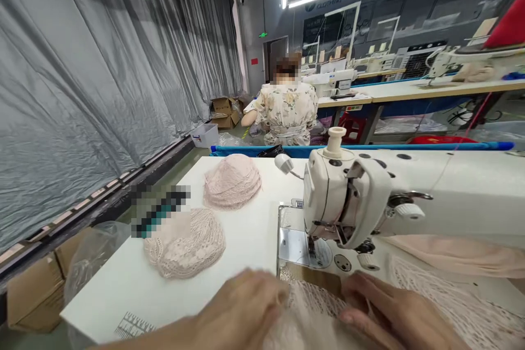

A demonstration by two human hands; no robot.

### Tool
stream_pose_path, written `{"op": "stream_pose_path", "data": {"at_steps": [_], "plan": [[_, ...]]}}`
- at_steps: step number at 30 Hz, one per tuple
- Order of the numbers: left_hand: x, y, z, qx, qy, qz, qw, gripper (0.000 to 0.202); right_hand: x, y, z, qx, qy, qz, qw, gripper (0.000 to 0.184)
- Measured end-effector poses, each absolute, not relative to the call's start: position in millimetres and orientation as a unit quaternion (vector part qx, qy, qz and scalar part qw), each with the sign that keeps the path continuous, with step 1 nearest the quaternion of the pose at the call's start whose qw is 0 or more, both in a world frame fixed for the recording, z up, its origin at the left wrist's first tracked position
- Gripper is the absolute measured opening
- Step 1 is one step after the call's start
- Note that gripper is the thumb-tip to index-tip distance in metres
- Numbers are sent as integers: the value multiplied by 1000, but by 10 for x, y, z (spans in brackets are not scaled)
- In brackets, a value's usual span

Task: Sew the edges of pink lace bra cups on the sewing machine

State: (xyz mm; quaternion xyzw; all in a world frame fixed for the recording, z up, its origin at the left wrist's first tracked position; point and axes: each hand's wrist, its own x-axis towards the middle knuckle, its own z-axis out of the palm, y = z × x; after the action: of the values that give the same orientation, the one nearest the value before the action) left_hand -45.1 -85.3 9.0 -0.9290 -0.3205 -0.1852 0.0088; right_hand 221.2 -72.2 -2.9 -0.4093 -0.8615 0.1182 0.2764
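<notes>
Pale pink lace fabric (314, 303) lies in front of the sewing machine (344, 191), between my two hands. My left hand (248, 303), a little blurred, is closed on the fabric's left edge. On the other side, my right hand (389, 306) pinches the lace between thumb and fingers. Both hands are nearer to me than the presser foot (312, 246), and the fabric is apart from it. To the left sit a stack of pink lace pieces (232, 183) and a stack of cream lace pieces (186, 246).
More lace (447, 295) and a smooth peach fabric (459, 254) lie under the machine arm at right. A white table (246, 251) carries everything. Ahead sits a person in a floral top (289, 112). Cardboard boxes (36, 290) stand on the floor at left.
</notes>
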Motion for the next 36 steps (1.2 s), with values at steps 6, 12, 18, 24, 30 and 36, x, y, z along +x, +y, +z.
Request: {"op": "stream_pose_path", "data": {"at_steps": [6, 12, 18, 24, 30, 36], "plan": [[-126, -579, 216, -859, -480, -70, -166, 45, 2025, -720, -161, -370, -876, -67, 301, 54], [-49, -591, 139, -864, -448, -102, -204, 19, 2007, -693, -291, -383, -871, -7, 307, 63], [-1, -617, 229, -844, -469, -124, -228, 30, 2015, -677, -332, -454, -836, 135, 277, 30], [61, -562, 270, -802, -526, -27, -283, 23, 1992, -718, -240, -529, -789, 225, 216, 30], [36, -558, 256, -802, -511, -89, -296, 12, 1988, -685, -112, -473, -777, 308, 278, 6], [44, -527, 293, -788, -464, -151, -376, 4, 1963, -646, -74, -473, -735, 384, 299, 24]]}}
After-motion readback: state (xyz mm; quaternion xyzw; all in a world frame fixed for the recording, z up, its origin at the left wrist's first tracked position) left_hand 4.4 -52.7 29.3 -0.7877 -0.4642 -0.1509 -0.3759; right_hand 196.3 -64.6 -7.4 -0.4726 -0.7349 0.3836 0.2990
